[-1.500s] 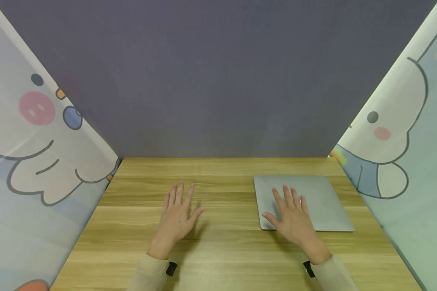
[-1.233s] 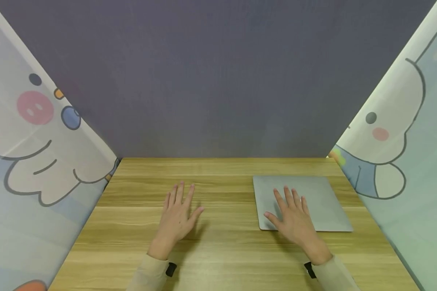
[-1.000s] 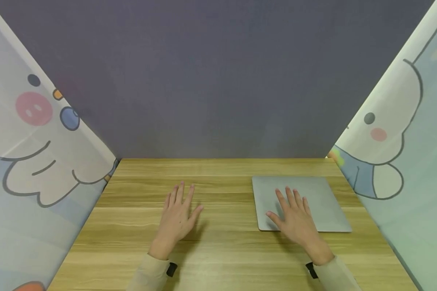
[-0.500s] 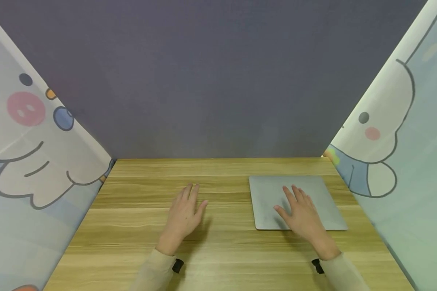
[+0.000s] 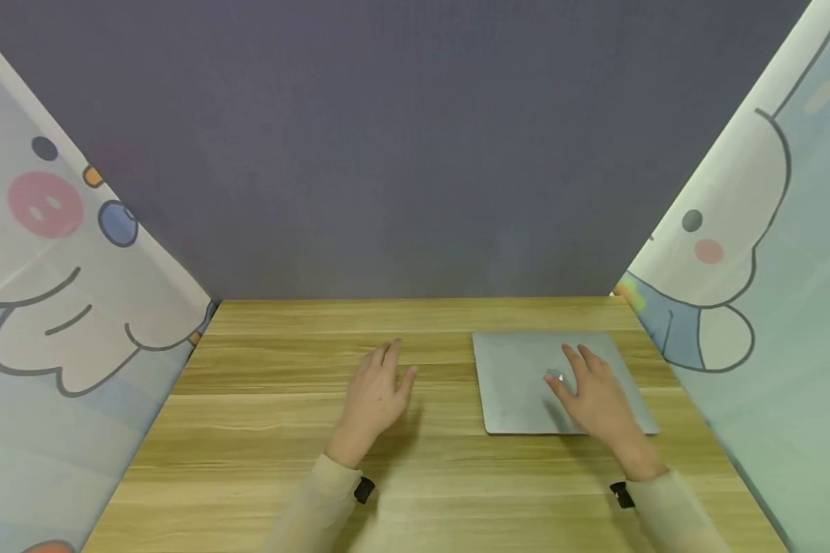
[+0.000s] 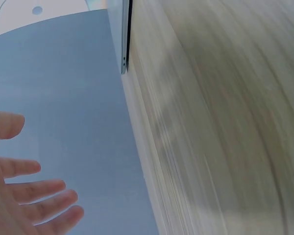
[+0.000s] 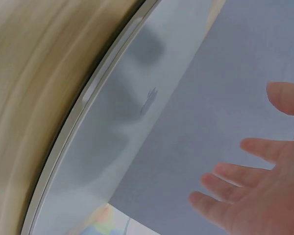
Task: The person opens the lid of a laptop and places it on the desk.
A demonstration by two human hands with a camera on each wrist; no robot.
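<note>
- Left hand (image 5: pixel 376 392) hovers over the bare wooden counter (image 5: pixel 263 430), fingers loose, holding nothing.
- Right hand (image 5: pixel 595 392) hangs spread and empty above the closed laptop (image 5: pixel 519 384), which lies flat at the counter's right.
- The laptop looks stiff, smooth, fairly heavy; best gripped by its edges.

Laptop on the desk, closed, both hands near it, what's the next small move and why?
Probably lower the right hand onto the closed laptop: it hovers open above the lid, while the left hand hangs over bare table beside it, holding nothing.
</note>
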